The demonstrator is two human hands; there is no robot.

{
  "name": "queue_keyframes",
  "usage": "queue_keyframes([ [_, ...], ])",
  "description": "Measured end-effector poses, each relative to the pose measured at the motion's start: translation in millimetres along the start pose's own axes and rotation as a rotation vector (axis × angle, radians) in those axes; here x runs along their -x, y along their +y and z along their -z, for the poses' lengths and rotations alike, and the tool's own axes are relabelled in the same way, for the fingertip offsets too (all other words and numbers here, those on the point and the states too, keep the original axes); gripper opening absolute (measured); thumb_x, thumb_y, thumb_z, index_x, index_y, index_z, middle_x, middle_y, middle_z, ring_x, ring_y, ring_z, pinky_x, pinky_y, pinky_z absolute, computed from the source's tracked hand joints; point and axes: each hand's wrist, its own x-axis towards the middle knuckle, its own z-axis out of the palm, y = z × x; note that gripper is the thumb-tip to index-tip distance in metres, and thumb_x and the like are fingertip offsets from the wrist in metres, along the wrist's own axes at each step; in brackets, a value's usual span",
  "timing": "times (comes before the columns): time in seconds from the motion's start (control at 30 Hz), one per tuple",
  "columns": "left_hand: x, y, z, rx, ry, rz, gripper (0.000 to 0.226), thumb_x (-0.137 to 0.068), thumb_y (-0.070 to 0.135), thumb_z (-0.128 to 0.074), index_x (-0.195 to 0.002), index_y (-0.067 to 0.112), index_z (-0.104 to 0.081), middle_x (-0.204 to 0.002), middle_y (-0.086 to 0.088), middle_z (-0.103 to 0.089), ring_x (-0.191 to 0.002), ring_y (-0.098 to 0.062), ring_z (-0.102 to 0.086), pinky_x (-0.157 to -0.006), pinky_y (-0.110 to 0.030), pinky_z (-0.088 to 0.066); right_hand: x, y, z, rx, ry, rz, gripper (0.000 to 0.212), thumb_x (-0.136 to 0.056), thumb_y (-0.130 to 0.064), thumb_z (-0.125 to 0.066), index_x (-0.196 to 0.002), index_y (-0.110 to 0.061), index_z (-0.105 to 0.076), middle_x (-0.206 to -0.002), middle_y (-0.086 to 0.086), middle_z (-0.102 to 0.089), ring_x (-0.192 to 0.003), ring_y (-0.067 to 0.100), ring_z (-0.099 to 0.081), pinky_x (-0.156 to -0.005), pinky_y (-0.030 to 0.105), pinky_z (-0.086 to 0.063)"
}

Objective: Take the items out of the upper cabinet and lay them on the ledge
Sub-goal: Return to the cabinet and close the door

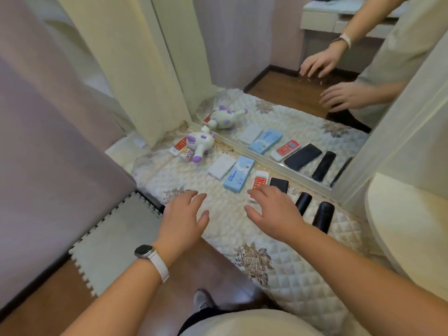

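On the quilted ledge [278, 270] lie a white-and-purple plush toy [201, 143], a white box [221, 166], a light blue box [238, 173], a red-and-white device [260, 181], a black phone [279, 185] and two black cylinders [303, 202] [323, 215]. Another red-and-white device [179, 145] sits beside the plush. My left hand [185, 214] hovers open over the quilt, holding nothing. My right hand [274, 210] is spread open just above the red device and the phone. No upper cabinet shows in the view.
A mirror [291, 98] stands along the back of the ledge and repeats the items and both hands. Cream curtains [126, 69] hang at left, a foam mat [114, 241] lies at the lower left, and a pale rounded object [407, 226] stands at right.
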Motion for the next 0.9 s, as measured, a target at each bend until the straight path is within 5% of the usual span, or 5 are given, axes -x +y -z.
queue_keyframes([
  [0.33, 63.0, -96.1, 64.5, -0.086, 0.147, 0.144, 0.046, -0.091, 0.041, -0.053, -0.132, 0.022, -0.056, -0.133, -0.001, -0.057, -0.126, -0.022, -0.048, -0.103, -0.044, -0.037, -45.7, -128.6, 3.0, 0.104, -0.016, 0.306, 0.049, -0.094, -0.052, -0.043, -0.132, -0.023, -0.052, -0.129, -0.001, -0.055, -0.117, 0.024, -0.049, -0.093, 0.041, -0.043],
  [0.9, 263.7, -344.1, 138.1, -0.108, 0.286, 0.507, 0.048, -0.085, 0.045, -0.047, -0.124, 0.020, -0.062, -0.128, -0.004, -0.061, -0.118, -0.027, -0.055, -0.097, -0.042, -0.042, -70.5, -461.7, -91.3, 0.253, -0.066, 0.793, 0.052, -0.091, -0.055, -0.036, -0.125, -0.022, -0.057, -0.121, 0.000, -0.059, -0.113, 0.025, -0.053, -0.088, 0.041, -0.047],
])
